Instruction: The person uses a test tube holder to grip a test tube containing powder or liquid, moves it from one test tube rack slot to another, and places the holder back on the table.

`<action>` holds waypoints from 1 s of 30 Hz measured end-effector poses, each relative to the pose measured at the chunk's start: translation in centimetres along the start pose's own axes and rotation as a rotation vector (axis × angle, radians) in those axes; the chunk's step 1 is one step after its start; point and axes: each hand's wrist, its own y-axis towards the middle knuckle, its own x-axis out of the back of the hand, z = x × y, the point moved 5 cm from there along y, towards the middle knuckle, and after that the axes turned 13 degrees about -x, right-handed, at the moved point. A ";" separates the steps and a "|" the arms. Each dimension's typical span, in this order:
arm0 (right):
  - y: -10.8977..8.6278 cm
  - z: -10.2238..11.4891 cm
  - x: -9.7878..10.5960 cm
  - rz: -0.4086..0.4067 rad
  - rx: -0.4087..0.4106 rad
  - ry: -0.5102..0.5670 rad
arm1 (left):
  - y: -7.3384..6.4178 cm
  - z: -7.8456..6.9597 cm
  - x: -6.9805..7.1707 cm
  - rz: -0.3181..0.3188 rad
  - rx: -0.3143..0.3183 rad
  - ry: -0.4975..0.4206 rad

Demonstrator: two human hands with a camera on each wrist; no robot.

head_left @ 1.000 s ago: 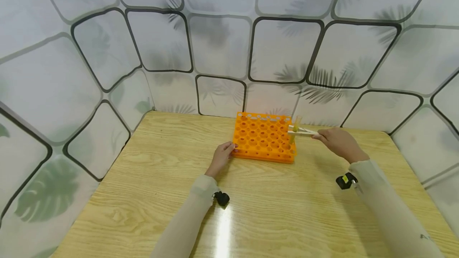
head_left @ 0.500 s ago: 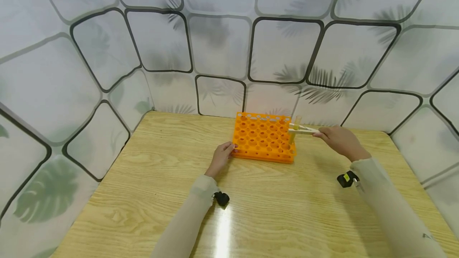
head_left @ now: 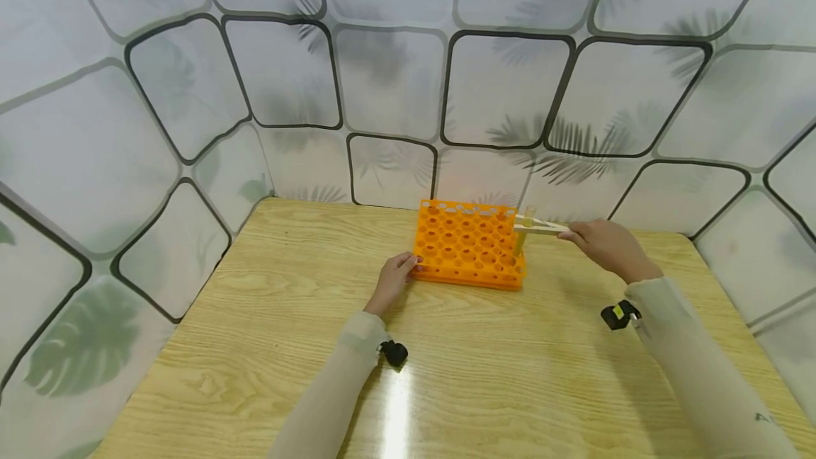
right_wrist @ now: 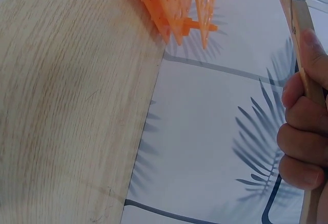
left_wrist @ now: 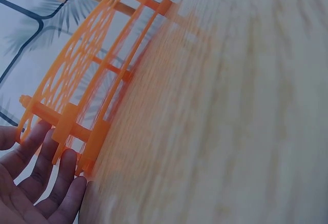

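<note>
Head view, rack: An orange rack (head_left: 468,250) stands near the back of the wooden worktop (head_left: 319,374), before a patterned wall (head_left: 395,83).
Head view, left hand: The person's left grip (head_left: 393,280) is clamped on the rack's 8 o'clock corner.
Head view, right hand: The right grip (head_left: 607,248) closes round a wooden clamp (head_left: 542,229), reaching in from 3 o'clock.
Head view, tube: An amber test tube (head_left: 520,245) stands in the rack's 3 o'clock end, between the clamp's arms.
Just changed: The clamp sits slightly higher on the tube than a second ago; tube and rack look unmoved, suggesting the clamp is sliding upward and the tube remains seated.
Left wrist view: Fingers curl at the rack's 8 o'clock end; the tube enters near 11 o'clock.
Right wrist view: The clamp crosses the tube at 1 o'clock; whether its arms press on it, one cannot tell.
</note>
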 end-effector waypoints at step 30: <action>0.2 0.4 1.2 -0.004 0.009 -0.017 | -1.1 -3.4 0.3 0.043 0.013 -0.018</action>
